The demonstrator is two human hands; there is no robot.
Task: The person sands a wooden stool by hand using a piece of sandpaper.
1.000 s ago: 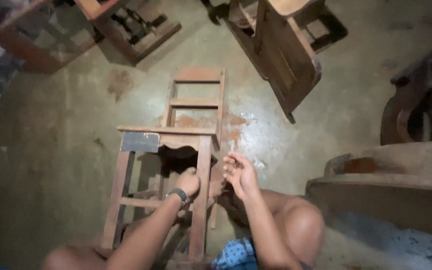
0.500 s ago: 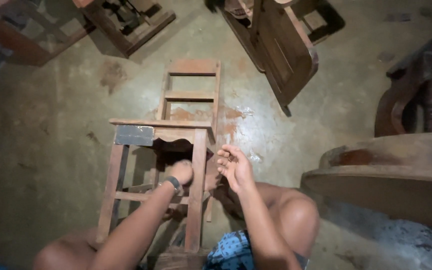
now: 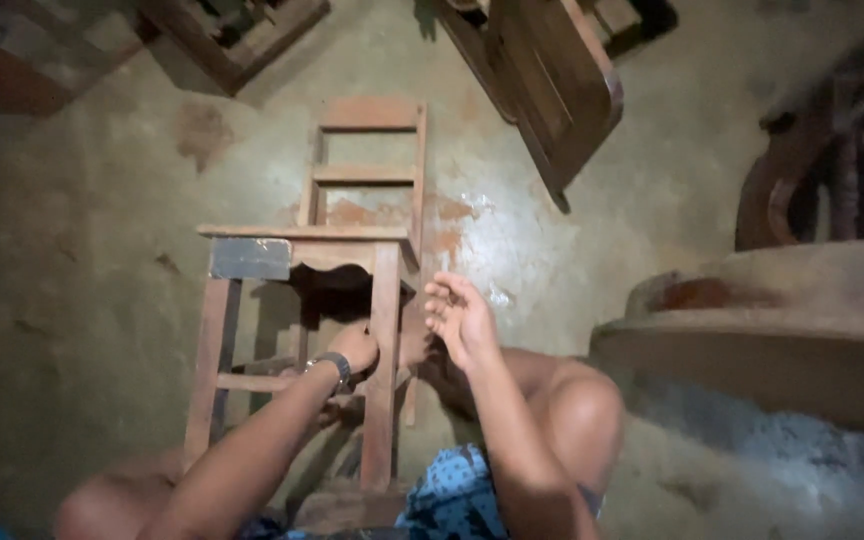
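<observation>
Wooden chair (image 3: pixel 352 250) on its back on the concrete floor (image 3: pixel 82 300), right in front of me.
My left hand (image 3: pixel 354 348), wristwatch (image 3: pixel 333 366) on, is curled against the chair's front leg (image 3: pixel 382 370); whether that grip is clamped I cannot tell. My right hand (image 3: pixel 459 318) hovers just beside, fingers apart, holding nothing. Other wooden furniture (image 3: pixel 542 80) stands around.

No packages, signs or screens show here. The nearest thing to a label is a dark grey rectangular patch (image 3: pixel 250 259) fixed flat on the front rail of the wooden chair (image 3: pixel 384 300), at its left corner just under the seat edge; whether it bears any marking cannot be told.
</observation>
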